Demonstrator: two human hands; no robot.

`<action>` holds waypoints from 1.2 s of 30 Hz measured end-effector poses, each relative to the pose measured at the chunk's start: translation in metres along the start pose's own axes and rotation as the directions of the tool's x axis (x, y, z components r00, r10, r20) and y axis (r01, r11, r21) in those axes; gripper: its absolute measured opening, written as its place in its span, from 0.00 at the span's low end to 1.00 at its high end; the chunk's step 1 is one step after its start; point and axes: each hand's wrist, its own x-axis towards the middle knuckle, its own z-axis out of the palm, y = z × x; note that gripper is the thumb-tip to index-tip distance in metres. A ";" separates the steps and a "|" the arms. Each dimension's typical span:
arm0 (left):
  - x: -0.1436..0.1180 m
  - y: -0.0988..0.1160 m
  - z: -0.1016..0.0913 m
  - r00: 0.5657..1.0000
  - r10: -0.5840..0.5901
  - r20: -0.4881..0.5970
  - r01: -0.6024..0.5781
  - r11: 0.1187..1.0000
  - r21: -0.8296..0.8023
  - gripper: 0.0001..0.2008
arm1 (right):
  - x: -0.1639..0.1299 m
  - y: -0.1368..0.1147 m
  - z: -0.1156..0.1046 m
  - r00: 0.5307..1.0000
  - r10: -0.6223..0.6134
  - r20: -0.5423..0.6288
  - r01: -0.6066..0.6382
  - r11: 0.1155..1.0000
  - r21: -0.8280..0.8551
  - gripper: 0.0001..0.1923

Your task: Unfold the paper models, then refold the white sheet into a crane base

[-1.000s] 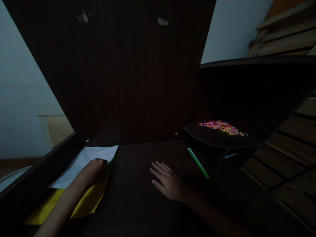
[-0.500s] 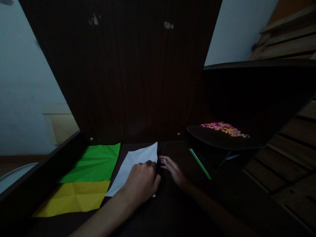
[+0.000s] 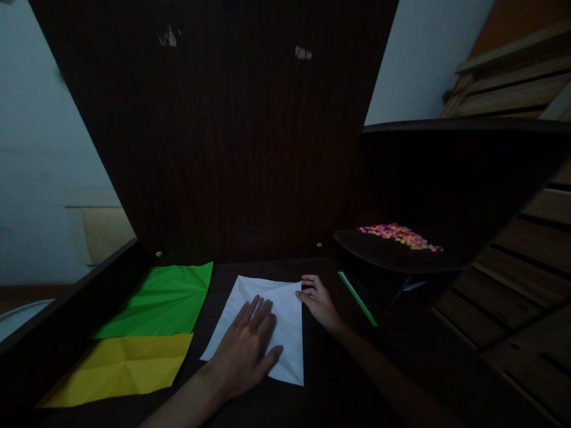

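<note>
A creased sheet of white paper (image 3: pixel 285 333) lies on the dark desk top (image 3: pixel 267 268), largely unfolded. My left hand (image 3: pixel 247 345) rests on it with the fingers stretched and spread, thumb apart. At the sheet's far right corner, my right hand (image 3: pixel 317 302) pinches the paper's edge between thumb and fingers. To the left are a creased green sheet (image 3: pixel 165 297) and a yellow sheet (image 3: pixel 129 362), the green one farther back.
A narrow green-and-white strip (image 3: pixel 357 298) lies right of my right hand. Small pink, red and yellow pieces (image 3: pixel 401 235) are heaped on a dark curved shelf (image 3: pixel 375 252). A tall dark panel (image 3: pixel 232 131) stands behind; a raised edge (image 3: pixel 80 309) borders the left.
The white paper has opened out wider to the right. My left hand has gone from curled to flat on it, and my right hand now grips its far right corner.
</note>
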 end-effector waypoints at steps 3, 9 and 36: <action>-0.012 -0.015 0.011 0.999 -0.040 0.022 0.039 0.998 0.042 0.30 | -0.007 -0.007 0.001 0.981 -0.187 0.052 0.194 0.940 -0.281 0.19; -0.018 -0.012 0.033 0.987 -0.141 0.080 0.135 0.988 0.071 0.34 | -0.031 -0.019 0.014 0.805 -0.233 0.546 0.560 0.605 -0.566 0.24; -0.035 -0.034 0.043 0.978 0.152 -0.142 -0.099 0.940 0.328 0.34 | -0.024 -0.024 0.009 0.690 -0.060 0.721 0.609 0.587 -0.534 0.38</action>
